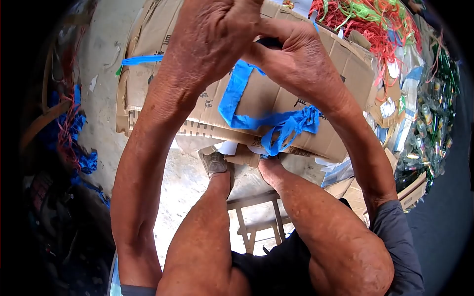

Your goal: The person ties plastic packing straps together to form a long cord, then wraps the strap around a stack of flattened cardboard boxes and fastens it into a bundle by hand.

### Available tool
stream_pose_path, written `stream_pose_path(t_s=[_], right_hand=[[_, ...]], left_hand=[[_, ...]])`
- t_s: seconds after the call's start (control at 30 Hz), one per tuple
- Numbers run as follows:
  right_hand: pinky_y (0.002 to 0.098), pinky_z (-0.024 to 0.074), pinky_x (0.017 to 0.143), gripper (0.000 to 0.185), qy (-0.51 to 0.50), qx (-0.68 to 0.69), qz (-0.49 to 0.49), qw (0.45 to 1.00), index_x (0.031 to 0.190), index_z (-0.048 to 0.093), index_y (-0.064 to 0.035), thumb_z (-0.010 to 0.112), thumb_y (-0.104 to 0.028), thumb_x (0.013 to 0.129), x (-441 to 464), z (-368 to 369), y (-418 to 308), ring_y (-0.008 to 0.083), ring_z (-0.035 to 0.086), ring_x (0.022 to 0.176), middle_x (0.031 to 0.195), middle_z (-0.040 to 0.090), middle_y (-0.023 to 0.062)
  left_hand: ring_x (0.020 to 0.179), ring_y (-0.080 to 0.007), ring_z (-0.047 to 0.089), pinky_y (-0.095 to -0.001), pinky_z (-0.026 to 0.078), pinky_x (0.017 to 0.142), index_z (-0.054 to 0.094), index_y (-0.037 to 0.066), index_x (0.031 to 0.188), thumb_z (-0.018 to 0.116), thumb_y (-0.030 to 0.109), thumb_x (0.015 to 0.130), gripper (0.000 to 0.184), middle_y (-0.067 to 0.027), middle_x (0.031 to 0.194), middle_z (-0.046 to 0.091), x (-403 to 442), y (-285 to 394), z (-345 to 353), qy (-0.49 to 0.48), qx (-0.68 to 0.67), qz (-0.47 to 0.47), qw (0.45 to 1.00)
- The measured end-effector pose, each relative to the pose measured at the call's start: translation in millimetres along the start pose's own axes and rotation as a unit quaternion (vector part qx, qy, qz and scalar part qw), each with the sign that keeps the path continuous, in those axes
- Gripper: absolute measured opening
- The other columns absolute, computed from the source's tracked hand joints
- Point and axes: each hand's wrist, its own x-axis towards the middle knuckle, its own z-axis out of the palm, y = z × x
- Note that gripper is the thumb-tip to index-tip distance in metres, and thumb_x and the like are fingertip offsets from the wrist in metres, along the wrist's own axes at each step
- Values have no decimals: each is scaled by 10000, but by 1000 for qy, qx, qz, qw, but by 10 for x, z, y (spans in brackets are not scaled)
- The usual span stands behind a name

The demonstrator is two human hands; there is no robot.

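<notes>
A stack of flattened cardboard boxes [163,103] lies in front of my knees. Over its top runs a blue plastic strap [232,98], its crumpled loose end hanging over the near edge. My left hand [217,34], seen from the back, is closed at the top of the view, its fingertips hidden. Close against it, my right hand [296,52] is curled, thumb and forefinger bent around a dark gap. The strap disappears beneath both hands, which appear to grip it; the exact hold is hidden.
Red and green plastic strips [365,17] are heaped at the upper right. Glass bottles [434,118] lie piled further right. More blue strap [86,160] and red strands hang at the left. A wooden stool [256,212] stands between my legs.
</notes>
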Motion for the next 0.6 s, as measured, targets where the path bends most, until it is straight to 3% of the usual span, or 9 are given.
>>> stream_pose_path(t_s=[0.03,0.13,0.2,0.27,0.33,0.37,0.4,0.5,0.6], right_hand=[[292,556,682,182,16,29,3,999,1003,798,12,756,-155,947,12,26,-19,138,713,742,843,778,136],[275,498,593,202,51,60,-34,996,1032,779,18,724,-171,985,-4,73,87,98,622,622,722,703,60],[247,492,636,179,64,48,15,997,1055,781,-2,706,-156,1004,-34,48,79,52,624,713,786,719,8],[231,495,661,174,73,51,24,996,1061,787,-14,700,-157,1012,-14,-4,101,32,636,767,831,736,-11],[230,506,671,184,72,70,2,995,1051,795,-19,704,-172,1010,23,-62,146,38,657,786,858,754,1],[225,500,670,201,52,61,58,995,1048,799,-28,717,-207,1004,-3,-133,86,31,647,783,841,740,-3],[224,494,664,202,53,44,53,996,1049,801,-34,721,-213,1001,-16,-152,104,29,637,768,829,731,-8],[223,448,604,203,51,12,25,998,1055,806,-61,724,-237,997,-6,-140,161,21,563,677,755,667,-42],[219,409,561,208,60,9,114,992,1045,815,-82,716,-260,1003,-16,-217,94,18,526,641,736,645,-51]], left_hand=[[661,-74,425,-284,348,566,559,40,783,502,451,1116,532,28,700,467,-3,14,32,-11,-1,10,1000],[658,-74,441,-276,361,563,581,49,798,510,453,1112,517,27,701,488,11,179,-30,-57,-26,-89,994],[658,-77,460,-270,381,563,610,60,819,514,440,1112,490,23,713,514,-24,68,-51,-49,-89,-119,988],[593,-71,424,-247,344,545,630,111,877,495,467,1089,436,28,668,491,-163,-341,-25,-26,53,59,997],[625,-78,436,-256,357,573,678,85,979,517,461,1075,420,27,698,494,-419,-433,-14,-71,4,-76,995],[641,-81,441,-260,365,587,705,71,1040,532,458,1068,425,27,716,499,-552,-517,19,-92,-14,-136,986],[658,-83,447,-264,374,601,733,57,1101,548,455,1061,441,27,734,504,-685,-601,53,-110,-29,-196,974],[776,-99,584,-262,477,702,734,25,1162,605,361,1069,371,-9,835,654,-845,-642,160,-82,4,-175,981],[867,-114,652,-263,521,770,734,9,1171,625,301,1072,326,-34,924,730,-850,-705,221,-62,7,-162,985]])
